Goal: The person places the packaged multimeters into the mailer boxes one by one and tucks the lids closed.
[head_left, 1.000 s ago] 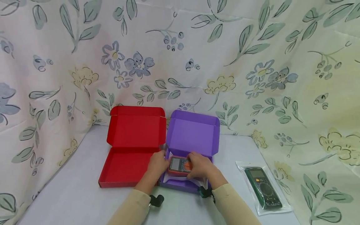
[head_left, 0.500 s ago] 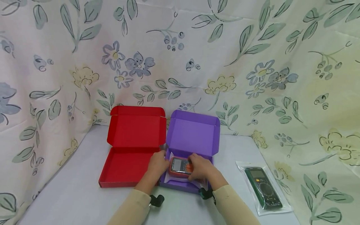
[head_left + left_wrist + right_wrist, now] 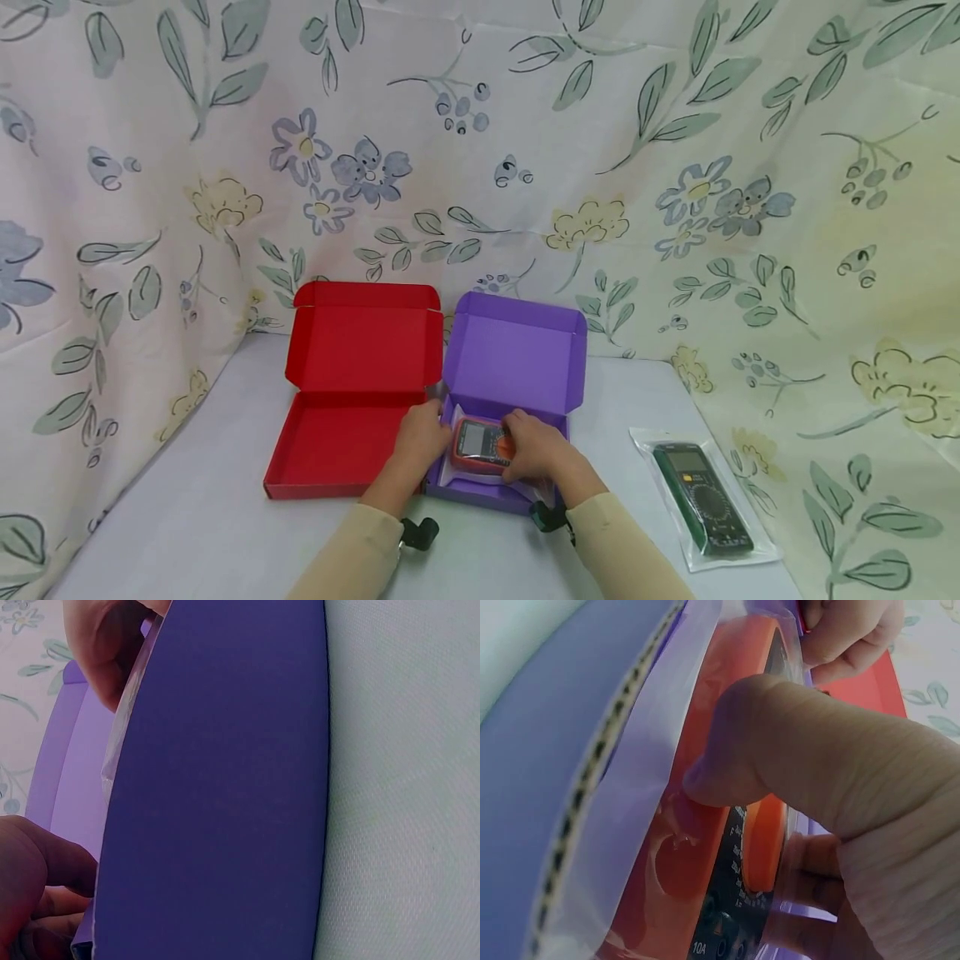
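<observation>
An orange-red multimeter (image 3: pixel 472 442) with a grey screen lies in a clear plastic bag (image 3: pixel 660 735) inside the open purple box (image 3: pixel 514 354). My right hand (image 3: pixel 534 450) grips its dial end through the plastic. In the right wrist view, the thumb presses on one long side of the multimeter (image 3: pixel 731 664) and the fingers are at the other. At the box's left wall, my left hand (image 3: pixel 420 435) holds the edge. The left wrist view shows the left hand (image 3: pixel 37 889) with its thumb on the purple rim; part of its fingers is hidden.
To the left stands an open red box (image 3: pixel 341 442), its lid raised, close against the purple one. A green and black multimeter (image 3: pixel 703 500) in a clear bag lies at the right of the white table (image 3: pixel 202 533). Floral cloth (image 3: pixel 480 150) hangs behind.
The multimeter has shifted slightly to the right and tilted a little in my right hand, which moved only slightly with it. My left hand stays at the box wall.
</observation>
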Available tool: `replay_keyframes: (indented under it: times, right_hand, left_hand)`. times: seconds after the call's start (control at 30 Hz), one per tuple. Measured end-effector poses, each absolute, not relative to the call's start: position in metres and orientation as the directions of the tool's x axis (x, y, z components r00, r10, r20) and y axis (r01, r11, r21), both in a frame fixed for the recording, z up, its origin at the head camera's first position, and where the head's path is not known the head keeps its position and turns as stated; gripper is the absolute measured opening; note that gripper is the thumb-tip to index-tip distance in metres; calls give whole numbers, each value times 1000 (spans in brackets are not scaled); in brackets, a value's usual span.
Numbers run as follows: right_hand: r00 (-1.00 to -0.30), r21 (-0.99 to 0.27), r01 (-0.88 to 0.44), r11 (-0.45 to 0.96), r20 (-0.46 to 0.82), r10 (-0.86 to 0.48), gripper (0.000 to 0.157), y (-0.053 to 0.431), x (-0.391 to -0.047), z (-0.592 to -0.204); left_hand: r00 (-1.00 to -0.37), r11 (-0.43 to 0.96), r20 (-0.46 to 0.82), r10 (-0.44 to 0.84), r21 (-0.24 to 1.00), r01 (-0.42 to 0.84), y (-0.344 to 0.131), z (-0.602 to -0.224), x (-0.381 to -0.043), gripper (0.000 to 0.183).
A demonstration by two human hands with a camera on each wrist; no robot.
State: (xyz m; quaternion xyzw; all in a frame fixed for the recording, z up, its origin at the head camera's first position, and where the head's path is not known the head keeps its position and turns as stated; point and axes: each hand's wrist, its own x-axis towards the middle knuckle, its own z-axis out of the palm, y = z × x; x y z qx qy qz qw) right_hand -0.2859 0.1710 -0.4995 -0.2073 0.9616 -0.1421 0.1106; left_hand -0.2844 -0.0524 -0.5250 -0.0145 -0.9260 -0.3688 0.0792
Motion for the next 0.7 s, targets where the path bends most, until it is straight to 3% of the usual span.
replay_keyframes:
  times: [0.7]
  right_hand:
    - [-896, -293, -353, 889, -168, -411, 84, 169, -280, -500]
  left_hand:
    - [-995, 760, 88, -43, 649, 25, -48, -521, -283, 19]
